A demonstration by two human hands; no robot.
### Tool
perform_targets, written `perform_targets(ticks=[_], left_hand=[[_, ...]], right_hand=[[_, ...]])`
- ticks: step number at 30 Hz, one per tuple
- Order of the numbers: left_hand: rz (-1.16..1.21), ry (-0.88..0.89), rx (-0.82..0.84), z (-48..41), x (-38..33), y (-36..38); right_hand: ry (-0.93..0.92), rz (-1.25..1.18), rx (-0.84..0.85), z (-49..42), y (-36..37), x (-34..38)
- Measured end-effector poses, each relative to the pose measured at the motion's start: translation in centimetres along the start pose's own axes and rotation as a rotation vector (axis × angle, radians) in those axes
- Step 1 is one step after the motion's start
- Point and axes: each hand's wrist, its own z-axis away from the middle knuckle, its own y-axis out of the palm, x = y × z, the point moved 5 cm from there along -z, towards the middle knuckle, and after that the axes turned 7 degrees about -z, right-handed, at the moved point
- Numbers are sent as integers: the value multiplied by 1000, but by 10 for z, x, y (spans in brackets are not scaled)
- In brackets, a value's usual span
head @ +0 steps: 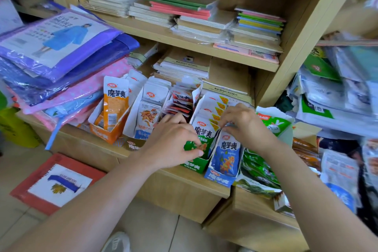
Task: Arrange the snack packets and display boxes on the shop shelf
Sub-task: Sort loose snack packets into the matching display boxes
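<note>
On the shelf [176, 176] front I am tidying packets inside their boxes, my left hand [173, 141] pinching the green packet [204, 132] in the green box [192, 166] and my right hand [241, 120] gripping the top of the blue packet [228, 153], which next, I think, needs pressing down straight.

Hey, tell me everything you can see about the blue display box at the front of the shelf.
The blue display box is printed cardboard, blue and white, open-topped with a low front. It stands upright at the front edge of the wooden shelf, pressed against the green display box on its left. Blue packets stand in it; the right hand pinches their tops. Green bags lie against its right side.
</note>
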Motion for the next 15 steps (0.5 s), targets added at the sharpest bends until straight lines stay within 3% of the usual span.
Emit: perform_targets(ticks=[6, 11, 13, 15], left_hand=[[-9, -145, -35, -4, -14, 3], [37, -220, -142, -6, -18, 0], [135, -264, -165, -7, -16, -3], [382, -321, -130, -8, -11, -4]], right_hand=[[-33, -113, -91, 0, -12, 14], [57, -301, -222, 3, -26, 25], [126, -427, -267, 4, -28, 26], [184, -570, -320, 5, -30, 22]])
